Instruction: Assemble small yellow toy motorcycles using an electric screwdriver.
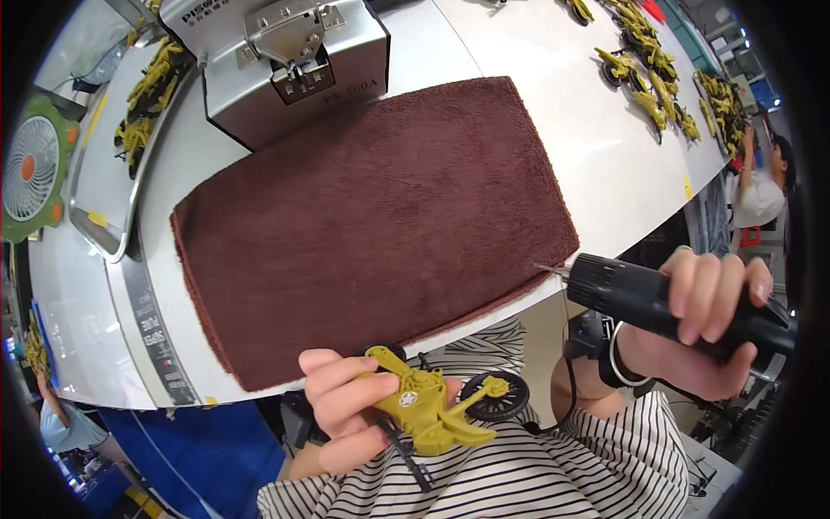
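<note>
Close to my body, my left hand [346, 406] grips a yellow-green toy motorcycle [428, 411] with black wheels and a white star on its side. The toy is held in the air in front of my striped top, past the near edge of a brown towel [372, 216]. At the right, my right hand [713, 298] wraps round a black electric screwdriver [631, 290]. Its thin metal bit points left, over or against the towel's near right corner; I cannot tell whether it touches. The bit is well apart from the motorcycle.
Behind the towel stands a silver metal machine [298, 82]. More toy motorcycles [648, 78] lie on the white table [596, 182] at the far right. A metal tray [112, 238] at the left holds others, beside a green fan [35, 169]. Two people [765, 186] work farther off.
</note>
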The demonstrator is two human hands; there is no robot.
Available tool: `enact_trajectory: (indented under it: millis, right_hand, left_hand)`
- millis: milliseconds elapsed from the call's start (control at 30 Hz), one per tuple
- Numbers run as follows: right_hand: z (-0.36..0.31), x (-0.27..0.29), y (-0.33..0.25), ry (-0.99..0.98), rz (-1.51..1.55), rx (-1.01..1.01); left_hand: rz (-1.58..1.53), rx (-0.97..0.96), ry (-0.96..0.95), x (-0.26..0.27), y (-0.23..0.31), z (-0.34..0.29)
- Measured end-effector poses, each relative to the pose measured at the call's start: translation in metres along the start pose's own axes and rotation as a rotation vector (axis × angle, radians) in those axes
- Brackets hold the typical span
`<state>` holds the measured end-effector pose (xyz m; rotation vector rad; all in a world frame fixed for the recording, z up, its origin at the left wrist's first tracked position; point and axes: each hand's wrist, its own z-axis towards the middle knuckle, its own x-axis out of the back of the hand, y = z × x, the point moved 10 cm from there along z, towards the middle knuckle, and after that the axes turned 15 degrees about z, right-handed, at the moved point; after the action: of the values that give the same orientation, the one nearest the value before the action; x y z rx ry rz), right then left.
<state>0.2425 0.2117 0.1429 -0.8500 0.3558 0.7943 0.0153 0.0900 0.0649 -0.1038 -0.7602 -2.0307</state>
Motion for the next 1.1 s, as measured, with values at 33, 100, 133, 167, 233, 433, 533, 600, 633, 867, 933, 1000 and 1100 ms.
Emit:
enact_trajectory:
  millis: [33, 100, 133, 167, 233, 433, 533, 600, 633, 867, 933, 1000, 1100]
  right_hand:
    - [-0.002, 0.001, 0.007, 0.014, -0.036, -0.003]
    - [-0.005, 0.0, 0.019, -0.04, -0.134, -0.033]
    - [-0.009, 0.004, 0.022, -0.074, -0.16, -0.069]
    - [-0.01, 0.004, 0.022, -0.071, -0.159, -0.066]
    - [-0.01, 0.004, 0.022, -0.053, -0.174, -0.081]
    - [-0.011, 0.016, 0.028, 0.04, -0.114, -0.107]
    - [-0.015, 0.018, 0.019, 0.124, -0.098, -0.013]
    - [-0.017, 0.012, 0.018, 0.066, -0.061, 0.015]
    - [-0.019, 0.006, 0.02, 0.04, -0.032, 0.015]
    - [-0.028, -0.012, 0.007, 0.043, 0.44, 0.076]
    - [-0.03, -0.023, -0.004, 0.098, 0.529, 0.148]
    - [-0.037, -0.037, 0.003, 0.019, 0.593, 0.126]
    - [-0.047, -0.048, 0.006, -0.023, 0.491, 0.117]
  left_hand:
    - [0.007, -0.014, -0.008, -0.001, 0.001, 0.001]
    - [0.035, -0.027, -0.006, -0.001, 0.002, 0.0]
    - [0.042, -0.028, -0.018, 0.0, 0.002, 0.0]
    - [0.042, -0.032, -0.021, 0.0, 0.002, 0.0]
    - [0.012, -0.021, -0.07, -0.003, 0.0, 0.001]
    - [0.129, -0.028, -0.163, 0.065, -0.018, -0.029]
    - [0.395, 0.141, -0.035, 0.109, -0.027, -0.043]
    - [0.319, 0.183, -0.13, 0.107, -0.023, -0.04]
    - [0.243, 0.244, -0.156, 0.103, -0.025, -0.042]
    - [0.213, 0.38, -0.455, 0.023, -0.018, 0.0]
    - [0.184, 0.435, -0.519, 0.004, -0.022, 0.0]
    - [0.209, 0.424, -0.525, -0.002, -0.024, -0.005]
    - [0.214, 0.384, -0.537, -0.016, -0.019, -0.005]
